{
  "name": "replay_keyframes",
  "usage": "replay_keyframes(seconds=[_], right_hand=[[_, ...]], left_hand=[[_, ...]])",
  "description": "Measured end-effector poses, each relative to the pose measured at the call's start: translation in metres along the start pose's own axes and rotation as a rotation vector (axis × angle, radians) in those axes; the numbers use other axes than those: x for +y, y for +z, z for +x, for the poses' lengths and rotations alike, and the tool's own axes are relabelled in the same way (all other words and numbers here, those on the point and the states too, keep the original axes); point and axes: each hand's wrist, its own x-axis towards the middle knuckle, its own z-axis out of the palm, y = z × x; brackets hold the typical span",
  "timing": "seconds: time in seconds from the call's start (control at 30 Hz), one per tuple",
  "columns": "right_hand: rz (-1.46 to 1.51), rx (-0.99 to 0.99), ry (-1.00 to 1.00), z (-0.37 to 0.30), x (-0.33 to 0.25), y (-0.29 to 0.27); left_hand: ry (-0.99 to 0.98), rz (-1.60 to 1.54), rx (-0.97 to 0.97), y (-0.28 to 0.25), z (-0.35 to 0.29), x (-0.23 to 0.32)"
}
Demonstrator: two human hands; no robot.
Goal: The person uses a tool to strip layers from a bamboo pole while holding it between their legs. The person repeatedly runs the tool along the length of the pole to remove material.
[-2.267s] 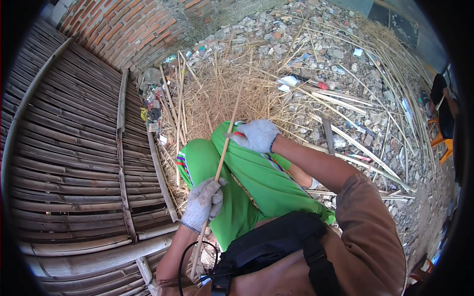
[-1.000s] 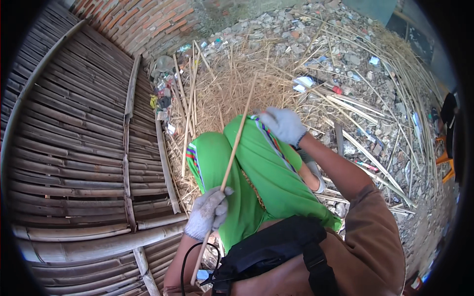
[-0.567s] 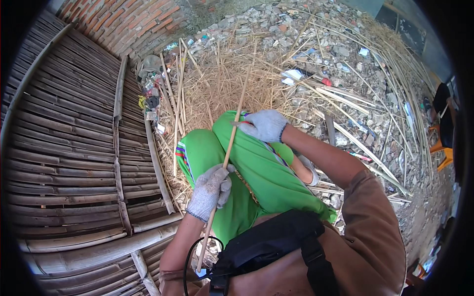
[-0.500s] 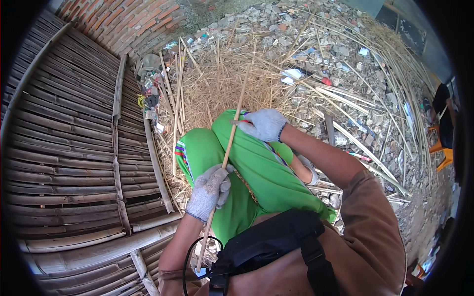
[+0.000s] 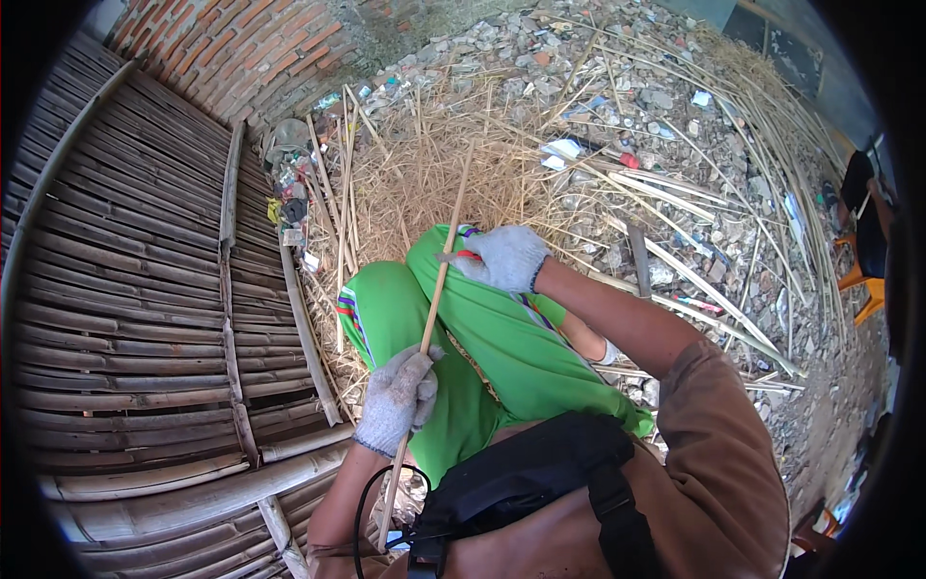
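Observation:
A long, thin bamboo stick (image 5: pixel 449 241) slants across my lap, from beside my belly up to the straw heap. My left hand (image 5: pixel 395 394), in a grey-white knit glove, is closed round its lower part. In my right hand (image 5: pixel 511 259), gloved the same way, is a small knife (image 5: pixel 465 255) with a red handle. Its short blade reaches left and meets the stick's upper part, above my knee; most of the handle is hidden by the fingers. Green trousers (image 5: pixel 521 357) cover my bent legs under both hands.
Left of me stands a bamboo slat platform (image 5: pixel 125 318). A heap of straw-like shavings (image 5: pixel 415 183) lies ahead of my knees. Split bamboo strips (image 5: pixel 714 289) lie over rubble and litter at right. A brick wall (image 5: pixel 231 58) rises behind, and an orange chair (image 5: pixel 868 289) stands far right.
The stick has slid down toward me, its top end now lower. My left hand has moved slightly down and left with it. My right hand and the knife have shifted slightly left and down.

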Motion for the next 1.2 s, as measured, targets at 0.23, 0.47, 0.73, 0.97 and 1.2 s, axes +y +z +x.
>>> replay_keyframes(seconds=[0.23,0.47,0.73,0.97,1.2], right_hand=[[0.108,0.081,0.217,0.007,0.032,-0.002],[0.217,0.372,0.219,-0.012,0.102,-0.039],[0.133,-0.085,-0.001,0.005,0.018,-0.009],[0.061,-0.070,-0.060,0.008,0.011,-0.016],[0.003,-0.146,-0.052,0.009,0.011,-0.010]], left_hand=[[0.014,0.014,-0.010,-0.006,-0.035,-0.005],[0.014,-0.110,-0.003,-0.020,-0.050,-0.020],[0.002,-0.314,-0.127,-0.005,0.019,-0.011],[-0.032,-0.473,-0.192,-0.001,0.038,-0.008],[-0.048,-0.423,-0.161,-0.010,0.015,-0.010]])
